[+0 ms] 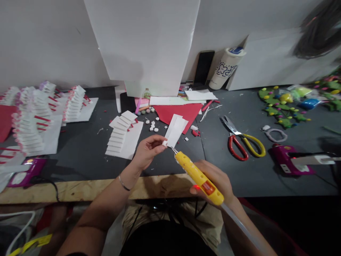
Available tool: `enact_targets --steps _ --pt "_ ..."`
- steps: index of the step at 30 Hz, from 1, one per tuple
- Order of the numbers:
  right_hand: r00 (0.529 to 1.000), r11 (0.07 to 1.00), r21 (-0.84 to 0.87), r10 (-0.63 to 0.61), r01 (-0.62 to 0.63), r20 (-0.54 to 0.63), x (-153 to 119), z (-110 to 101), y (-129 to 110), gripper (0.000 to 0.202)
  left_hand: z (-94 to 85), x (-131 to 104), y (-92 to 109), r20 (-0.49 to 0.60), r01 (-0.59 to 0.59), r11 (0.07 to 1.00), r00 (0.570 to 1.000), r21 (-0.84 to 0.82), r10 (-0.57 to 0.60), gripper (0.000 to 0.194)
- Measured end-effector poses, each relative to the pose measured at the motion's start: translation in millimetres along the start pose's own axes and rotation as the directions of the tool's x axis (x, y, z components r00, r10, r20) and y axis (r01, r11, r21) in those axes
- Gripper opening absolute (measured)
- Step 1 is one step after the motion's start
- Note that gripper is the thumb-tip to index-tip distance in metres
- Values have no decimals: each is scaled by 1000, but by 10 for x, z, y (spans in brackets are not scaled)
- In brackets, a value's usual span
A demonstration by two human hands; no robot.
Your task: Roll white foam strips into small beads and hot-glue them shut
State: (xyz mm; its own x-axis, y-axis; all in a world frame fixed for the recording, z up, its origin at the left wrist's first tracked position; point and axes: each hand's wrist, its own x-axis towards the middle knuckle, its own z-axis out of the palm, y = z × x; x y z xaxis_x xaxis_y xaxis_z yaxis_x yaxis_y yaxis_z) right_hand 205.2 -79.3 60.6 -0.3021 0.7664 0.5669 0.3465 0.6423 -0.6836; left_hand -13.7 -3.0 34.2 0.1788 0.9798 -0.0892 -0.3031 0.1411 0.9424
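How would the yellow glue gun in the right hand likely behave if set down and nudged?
The yellow glue gun might roll, as it looks slim and rounded, with no stand showing. It would probably stay stiff, since its shell looks like hard plastic. The long translucent glue stick jutting from its rear could flex slightly and drag.

One yellow glue gun (195,174) and one glue stick (241,224) are counted. Single units are also recorded of scissors (236,132), phone (204,67), tumbler (225,69), bracelet (124,183) and pale ring (277,136). Two purple socket blocks (286,160) are identified. At least five white pellets (156,129) are seen loose on the table (215,142). One stepped white model (118,137) is found at centre; at left, at least three are discerned, the exact number being obscured by overlap.
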Motion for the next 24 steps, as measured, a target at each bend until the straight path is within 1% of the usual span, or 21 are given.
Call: enact_targets --steps 2,4,5,7,8,10,12,14,15,17,18,19,20,21,23,24 --pt "999 995 -97 -22 17 -49 -25 -76 58 27 -3 12 -3 -3 -7 1000 1000 1 7 29" --pt "994 964 -263 0 -28 -107 -58 -191 192 25 -13 30 -12 -13 -21 1000 1000 5 21 27" --pt "991 930 -360 26 -72 -132 -72 -257 290 27 -22 39 -19 -24 -30 999 999 14 31 26" --pt "985 828 -542 65 -142 -159 -82 -388 535 32 -43 58 -39 -55 -52 998 997 46 55 25" --pt "985 778 -605 106 -167 -136 -78 -447 672 36 -54 65 -49 -69 -64 996 995 65 69 25" --pt "974 691 -687 181 -223 -133 -59 -542 943 41 -76 77 -69 -84 -85 990 992 111 94 25" --pt "967 641 -732 233 -232 -103 -43 -609 1159 45 -93 85 -83 -86 -101 981 989 166 117 24" --pt "961 619 -755 270 -217 -55 -49 -655 1269 46 -102 88 -90 -81 -127 966 986 225 148 23" --pt "958 613 -763 284 -204 -29 -60 -670 1275 46 -102 88 -90 -74 -146 956 983 255 170 22" --pt "958 602 -777 288 -184 -4 -78 -668 1186 45 -94 81 -87 -54 -192 929 974 317 220 20" --pt "962 600 -779 273 -184 -16 -78 -641 1100 44 -86 74 -84 -42 -216 913 969 347 245 19" --pt "969 607 -770 242 -195 -55 -65 -592 993 42 -75 66 -80 -28 -236 896 964 377 266 18" --pt "973 635 -739 195 -222 -125 -40 -518 875 39 -63 56 -75 -15 -255 879 958 404 285 17" --pt "968 689 -682 147 -248 -203 -1 -421 753 37 -50 46 -72 -1 -273 862 953 427 303 16" --pt "962 817 -539 68 -205 -264 105 -175 537 37 -27 27 -68 27 -303 834 944 462 329 15" --pt "963 861 -481 36 -167 -269 164 -45 454 39 -19 19 -68 41 -315 822 941 474 337 15"
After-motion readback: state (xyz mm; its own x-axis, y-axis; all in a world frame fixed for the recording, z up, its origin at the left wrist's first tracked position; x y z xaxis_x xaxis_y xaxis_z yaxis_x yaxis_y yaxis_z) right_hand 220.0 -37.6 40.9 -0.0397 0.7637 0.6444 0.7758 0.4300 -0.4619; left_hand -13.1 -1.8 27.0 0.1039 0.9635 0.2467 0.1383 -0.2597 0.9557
